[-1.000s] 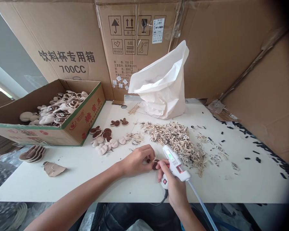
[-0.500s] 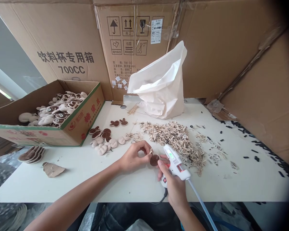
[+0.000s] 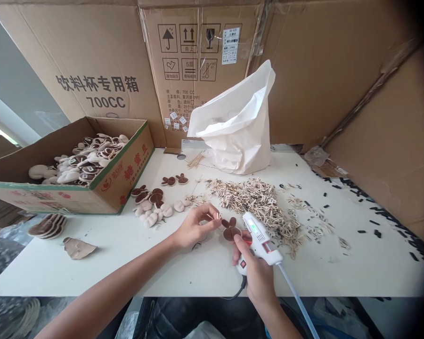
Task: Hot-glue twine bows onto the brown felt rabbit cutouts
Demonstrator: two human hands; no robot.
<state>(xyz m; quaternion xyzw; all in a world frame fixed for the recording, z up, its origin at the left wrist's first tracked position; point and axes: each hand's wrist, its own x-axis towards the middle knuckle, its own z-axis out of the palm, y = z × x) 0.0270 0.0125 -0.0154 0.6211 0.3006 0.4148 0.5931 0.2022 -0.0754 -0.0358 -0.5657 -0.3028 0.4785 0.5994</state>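
Observation:
My left hand (image 3: pixel 198 227) is pinched closed, with a small pale cord loop (image 3: pixel 219 215) at its fingertips; part of the cord is hidden by the fingers. Just to its right is a brown rabbit-head-shaped piece (image 3: pixel 230 231) with two ears, held by the fingertips of my right hand (image 3: pixel 257 269). That same hand is also wrapped round a white hot glue gun (image 3: pixel 259 235), whose glue stick (image 3: pixel 297 299) sticks out toward me. A heap of pale cord loops (image 3: pixel 257 202) lies just beyond the glue gun.
At left stands an open carton (image 3: pixel 134 165) of plush pieces. More brown and pale rabbit heads (image 3: pixel 155 207) lie left of centre. A white bag (image 3: pixel 236 136) stands at the back. Black bits (image 3: pixel 378 233) litter the right side; a cardboard scrap (image 3: pixel 78 248) lies at left.
My left hand has drawn back slightly left, away from the brown piece, and its ears now show. My right hand has shifted a little right with the glue gun and the piece.

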